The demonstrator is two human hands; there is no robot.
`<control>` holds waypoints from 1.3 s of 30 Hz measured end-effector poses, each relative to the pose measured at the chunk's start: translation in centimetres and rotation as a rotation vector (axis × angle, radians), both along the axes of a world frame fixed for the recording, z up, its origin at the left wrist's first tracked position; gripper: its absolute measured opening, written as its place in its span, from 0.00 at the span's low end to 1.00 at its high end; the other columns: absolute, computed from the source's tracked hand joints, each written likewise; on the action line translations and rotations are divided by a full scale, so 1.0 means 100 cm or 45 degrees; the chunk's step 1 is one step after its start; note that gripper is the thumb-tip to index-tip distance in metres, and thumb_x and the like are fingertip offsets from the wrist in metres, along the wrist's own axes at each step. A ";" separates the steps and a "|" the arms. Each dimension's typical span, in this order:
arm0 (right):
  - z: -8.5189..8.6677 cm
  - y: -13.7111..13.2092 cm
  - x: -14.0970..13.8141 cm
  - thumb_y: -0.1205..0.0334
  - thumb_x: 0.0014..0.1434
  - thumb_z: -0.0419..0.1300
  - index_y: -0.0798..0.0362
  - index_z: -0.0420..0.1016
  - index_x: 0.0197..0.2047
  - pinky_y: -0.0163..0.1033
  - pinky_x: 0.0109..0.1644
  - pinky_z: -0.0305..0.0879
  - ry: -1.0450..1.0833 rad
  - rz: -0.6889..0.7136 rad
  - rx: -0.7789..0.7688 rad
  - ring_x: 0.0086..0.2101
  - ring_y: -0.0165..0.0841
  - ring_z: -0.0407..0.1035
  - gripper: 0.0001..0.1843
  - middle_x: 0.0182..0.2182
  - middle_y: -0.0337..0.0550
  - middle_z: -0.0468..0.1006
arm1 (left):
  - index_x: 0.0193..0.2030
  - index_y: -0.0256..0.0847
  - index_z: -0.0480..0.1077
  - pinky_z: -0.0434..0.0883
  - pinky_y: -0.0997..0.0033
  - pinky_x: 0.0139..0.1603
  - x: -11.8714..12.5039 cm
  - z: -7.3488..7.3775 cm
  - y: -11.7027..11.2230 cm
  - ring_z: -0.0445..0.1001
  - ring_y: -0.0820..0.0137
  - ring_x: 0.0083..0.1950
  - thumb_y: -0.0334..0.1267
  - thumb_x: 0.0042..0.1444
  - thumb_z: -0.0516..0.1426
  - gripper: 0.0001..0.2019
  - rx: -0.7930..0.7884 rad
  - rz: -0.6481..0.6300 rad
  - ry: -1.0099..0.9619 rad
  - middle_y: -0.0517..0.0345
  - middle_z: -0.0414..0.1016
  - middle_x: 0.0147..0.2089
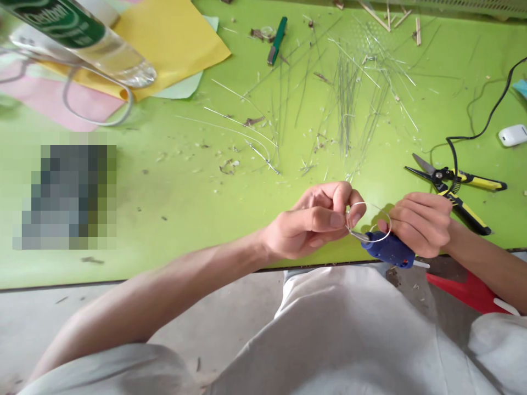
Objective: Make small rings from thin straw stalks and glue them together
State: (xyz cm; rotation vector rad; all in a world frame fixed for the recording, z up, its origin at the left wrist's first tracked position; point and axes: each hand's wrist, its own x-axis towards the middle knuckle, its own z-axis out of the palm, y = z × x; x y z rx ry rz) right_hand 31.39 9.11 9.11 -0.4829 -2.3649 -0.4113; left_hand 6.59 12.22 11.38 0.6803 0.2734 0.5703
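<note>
I read the left hand [308, 222] pinching a thin wire loop [390, 224] between thumb and fingers, above a blue glue gun [389, 251] clasped in the right hand [420, 224]. Risk: a loosened pinch could let the loop slip off the nozzle [360, 237].

**Item 1:** thin, pale translucent strand bent into a circular loop [390, 227], held nearly upright, pinched at its 10 o'clock by the left hand [308, 222].

**Item 2:** blue plastic hot glue gun [387, 249], gripped in the right hand [420, 225]. Metal nozzle [357, 236] points toward 9 o'clock, apparently touching the loop's lower left. White glue stick [420, 264] protrudes from the rear at 4 o'clock.
</note>
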 end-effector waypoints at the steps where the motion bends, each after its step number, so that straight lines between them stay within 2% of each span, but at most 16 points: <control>1: 0.000 0.000 0.000 0.71 0.65 0.70 0.51 0.68 0.23 0.41 0.27 0.60 0.001 0.003 -0.005 0.24 0.30 0.63 0.21 0.22 0.38 0.75 | 0.25 0.37 0.63 0.52 0.82 0.14 0.000 0.000 0.000 0.53 0.88 0.15 0.37 0.56 0.69 0.19 -0.001 -0.003 -0.003 0.64 0.73 0.32; 13: 0.003 -0.002 0.001 0.71 0.68 0.67 0.49 0.64 0.24 0.41 0.29 0.61 -0.025 -0.027 -0.018 0.25 0.30 0.61 0.23 0.22 0.35 0.71 | 0.25 0.36 0.63 0.52 0.82 0.16 0.001 0.001 -0.003 0.55 0.87 0.16 0.36 0.55 0.68 0.18 -0.019 -0.013 0.009 0.64 0.73 0.32; 20: 0.007 -0.003 0.002 0.71 0.66 0.69 0.50 0.66 0.23 0.42 0.30 0.61 -0.065 0.004 -0.046 0.24 0.30 0.61 0.23 0.21 0.36 0.71 | 0.25 0.37 0.62 0.51 0.81 0.16 -0.001 0.002 -0.003 0.55 0.87 0.16 0.36 0.55 0.68 0.18 -0.008 -0.040 0.008 0.64 0.72 0.32; 39: 0.007 -0.004 0.003 0.72 0.66 0.69 0.50 0.65 0.23 0.42 0.32 0.66 -0.062 0.003 -0.044 0.26 0.31 0.66 0.23 0.21 0.35 0.70 | 0.24 0.37 0.63 0.53 0.81 0.15 -0.002 0.003 -0.001 0.54 0.86 0.15 0.38 0.52 0.69 0.19 -0.040 -0.028 0.058 0.64 0.72 0.30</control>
